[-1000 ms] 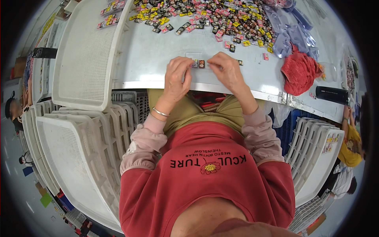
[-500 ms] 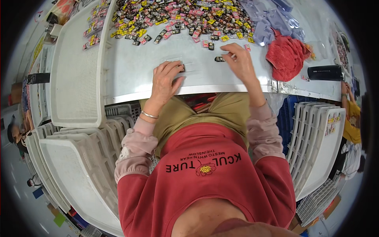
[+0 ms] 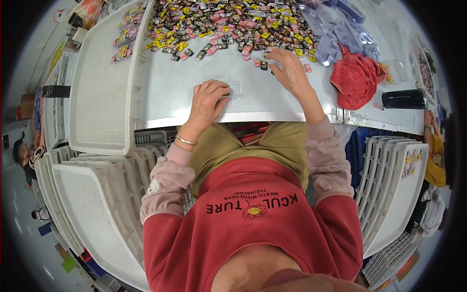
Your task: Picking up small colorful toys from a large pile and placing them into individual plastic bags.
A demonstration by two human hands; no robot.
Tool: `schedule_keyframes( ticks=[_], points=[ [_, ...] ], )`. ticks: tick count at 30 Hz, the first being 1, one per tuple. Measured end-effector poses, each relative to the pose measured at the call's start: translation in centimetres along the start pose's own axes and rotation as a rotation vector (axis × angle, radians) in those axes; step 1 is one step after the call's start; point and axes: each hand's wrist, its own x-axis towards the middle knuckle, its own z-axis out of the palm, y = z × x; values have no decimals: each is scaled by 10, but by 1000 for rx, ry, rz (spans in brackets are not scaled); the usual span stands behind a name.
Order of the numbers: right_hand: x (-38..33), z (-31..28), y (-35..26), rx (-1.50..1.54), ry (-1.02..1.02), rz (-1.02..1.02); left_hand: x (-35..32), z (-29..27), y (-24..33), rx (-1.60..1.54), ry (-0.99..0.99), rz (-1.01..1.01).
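My left hand [image 3: 209,102] is closed near the table's front edge, fingers curled over a small dark rectangular piece that barely shows at the fingertips. Just beside it lies a clear plastic tray [image 3: 234,89], partly covered by those fingers. My right hand [image 3: 293,73] is open at the near edge of a heap of small pieces [image 3: 228,24] in pink, black and yellow. Its index finger and thumb are apart. A black piece [image 3: 264,65] and a pink piece [image 3: 257,62] lie beside its fingers; another dark piece is mostly hidden by the thumb.
A white perforated tray [image 3: 99,92] at left holds rows of pieces. Purple plastic trays [image 3: 335,39], a red cloth [image 3: 356,80] and a black cylinder [image 3: 404,99] lie to the right. White crates [image 3: 389,190] stand stacked beside me. Other people are at the sides.
My right hand has moved slightly forward and left, its thumb now covering most of the loose black piece. The dark piece under my left fingers shows less. The whole view has shifted slightly.
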Motion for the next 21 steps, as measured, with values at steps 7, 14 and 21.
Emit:
schedule_keyframes(
  ticks=[7,14,21],
  points=[
    [22,27,11,4,-149,-183,-8,-30,-12,-243,176,-156],
    [14,25,-30,157,-44,-183,-10,-16,-11,-104,224,-93],
    [-15,45,-58,377,-292,-224,-8,9,-10,-62,102,12]
  ],
)
